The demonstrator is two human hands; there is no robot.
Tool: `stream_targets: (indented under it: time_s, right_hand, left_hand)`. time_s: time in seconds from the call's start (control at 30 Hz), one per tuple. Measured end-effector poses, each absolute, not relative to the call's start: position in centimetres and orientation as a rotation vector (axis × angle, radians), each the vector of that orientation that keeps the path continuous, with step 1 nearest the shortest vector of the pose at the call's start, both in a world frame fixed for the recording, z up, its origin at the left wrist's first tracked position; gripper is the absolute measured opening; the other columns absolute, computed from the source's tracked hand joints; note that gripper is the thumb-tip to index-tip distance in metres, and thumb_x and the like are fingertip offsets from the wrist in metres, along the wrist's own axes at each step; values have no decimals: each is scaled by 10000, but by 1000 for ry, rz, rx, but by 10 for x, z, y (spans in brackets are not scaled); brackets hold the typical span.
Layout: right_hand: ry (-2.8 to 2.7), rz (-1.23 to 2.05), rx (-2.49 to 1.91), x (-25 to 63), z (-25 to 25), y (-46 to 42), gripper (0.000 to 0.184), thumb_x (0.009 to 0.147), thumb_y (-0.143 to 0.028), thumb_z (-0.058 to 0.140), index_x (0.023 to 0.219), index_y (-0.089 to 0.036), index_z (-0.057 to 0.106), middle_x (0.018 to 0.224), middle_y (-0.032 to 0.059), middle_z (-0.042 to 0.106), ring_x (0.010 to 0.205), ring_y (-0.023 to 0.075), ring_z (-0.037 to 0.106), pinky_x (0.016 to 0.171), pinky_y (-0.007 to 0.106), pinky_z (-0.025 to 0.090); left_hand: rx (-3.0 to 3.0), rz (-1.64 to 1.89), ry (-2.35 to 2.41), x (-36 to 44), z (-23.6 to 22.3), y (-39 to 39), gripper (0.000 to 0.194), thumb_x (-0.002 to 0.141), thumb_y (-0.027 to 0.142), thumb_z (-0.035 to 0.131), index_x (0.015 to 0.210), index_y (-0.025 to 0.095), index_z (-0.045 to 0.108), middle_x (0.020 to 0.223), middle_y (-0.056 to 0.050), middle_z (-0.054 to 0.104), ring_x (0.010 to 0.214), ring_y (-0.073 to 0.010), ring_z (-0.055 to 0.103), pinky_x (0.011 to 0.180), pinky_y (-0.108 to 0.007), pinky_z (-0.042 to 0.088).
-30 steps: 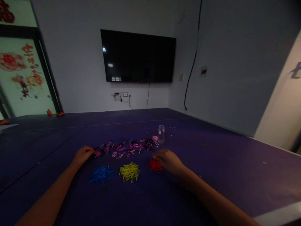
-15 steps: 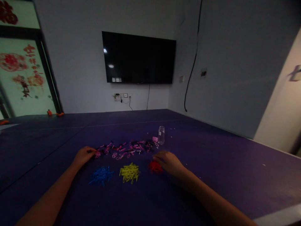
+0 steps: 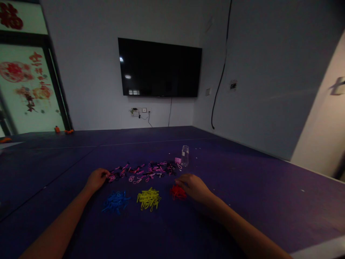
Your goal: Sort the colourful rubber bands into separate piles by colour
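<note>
My left hand (image 3: 96, 178) rests on the dark purple table (image 3: 242, 187) at the left end of a scattered row of pink and black small bands (image 3: 145, 169); its fingers are curled and pinched at the row's edge. My right hand (image 3: 194, 187) lies beside a small red pile (image 3: 176, 192), fingers bent over its right side. Between my forearms lie a yellow pile (image 3: 148, 198) and a blue pile (image 3: 115, 201).
A small clear jar (image 3: 184, 155) stands behind the row with a pink lid (image 3: 177, 160) beside it. A black TV (image 3: 159, 68) hangs on the far wall. A glass door with red decorations (image 3: 25, 79) is at the left.
Both hands stay where they were. Only the camera has tilted slightly, so everything sits a little lower in view.
</note>
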State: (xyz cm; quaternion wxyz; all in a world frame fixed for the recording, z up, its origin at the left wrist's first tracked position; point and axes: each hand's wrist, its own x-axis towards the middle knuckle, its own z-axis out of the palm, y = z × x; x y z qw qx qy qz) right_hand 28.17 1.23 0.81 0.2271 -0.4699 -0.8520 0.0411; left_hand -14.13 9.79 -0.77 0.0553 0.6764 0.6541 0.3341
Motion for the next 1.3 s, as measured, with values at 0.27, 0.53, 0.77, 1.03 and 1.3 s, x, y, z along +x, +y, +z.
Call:
stream_targets:
  time_s: [0.27, 0.53, 0.77, 1.03, 1.3]
  right_hand:
    - [-2360, 89, -1333, 281, 10, 11, 378, 937, -358, 351, 836, -187, 672, 828, 67, 675, 790, 179, 602, 679, 258, 396]
    - [-2359, 85, -1318, 281, 8, 12, 395, 945, -357, 339, 827, -174, 669, 818, 73, 672, 787, 176, 602, 681, 255, 391]
    - [-2370, 90, -1279, 282, 5, 15, 371, 943, -339, 351, 848, -175, 669, 840, 75, 675, 821, 181, 603, 709, 260, 398]
    - [-2375, 94, -1286, 282, 3, 16, 378, 944, -353, 341, 829, -174, 654, 805, 66, 662, 778, 166, 592, 671, 244, 370]
    - [-2379, 106, -1297, 282, 4, 16, 387, 944, -361, 334, 821, -172, 649, 813, 69, 658, 769, 168, 585, 655, 249, 356]
  left_hand:
    - [1965, 1250, 1906, -136, -5, 93, 240, 733, 365, 480, 768, 195, 646, 851, -63, 703, 832, -232, 643, 768, -316, 482]
    - [1921, 1242, 1682, -128, -5, 90, 270, 642, 455, 620, 703, 196, 668, 792, -59, 710, 821, -244, 650, 755, -332, 508]
    - [2001, 1121, 1742, -122, 1, 86, 231, 637, 434, 643, 686, 215, 699, 795, -57, 718, 816, -256, 657, 756, -339, 508]
    - [2170, 928, 1877, -124, -2, 90, 204, 721, 330, 547, 761, 224, 717, 879, -52, 720, 852, -245, 658, 783, -309, 481]
    - [2460, 618, 1865, -116, 2, 92, 261, 796, 182, 446, 867, 204, 697, 926, -73, 701, 902, -208, 633, 785, -268, 448]
